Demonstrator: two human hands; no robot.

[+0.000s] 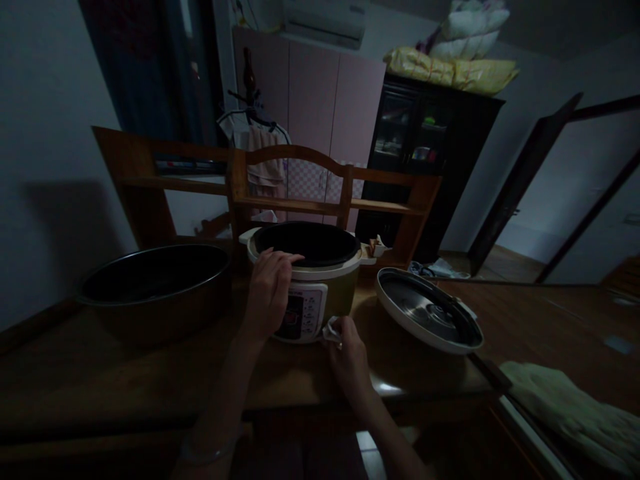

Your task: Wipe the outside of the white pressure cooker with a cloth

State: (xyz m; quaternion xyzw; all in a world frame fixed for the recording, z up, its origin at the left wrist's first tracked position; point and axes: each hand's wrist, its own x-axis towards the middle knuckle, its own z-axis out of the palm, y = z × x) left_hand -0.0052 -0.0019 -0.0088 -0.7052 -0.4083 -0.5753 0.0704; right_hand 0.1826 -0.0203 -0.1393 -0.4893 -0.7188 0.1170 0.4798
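An electric cooker [340, 293] with a pale rim, a greenish body and a button panel stands on the wooden desk [200, 380]. My left hand [273, 283] is at its front left rim, fingers bent over the edge, holding it. Low at the front of the cooker, my right hand [349, 350] pinches a crumpled white cloth or tissue [331, 331] against the base. To the right, the cooker's round lid [430, 313] lies with its metal inner side up. A large dark inner pot [160, 307] sits to the left.
A wooden shelf rack [295, 157] rises along the desk's back edge. Behind it are pink wardrobes [310, 100] and a dark cabinet [425, 147]. A light cloth [565, 407] lies at the lower right. The room is dim.
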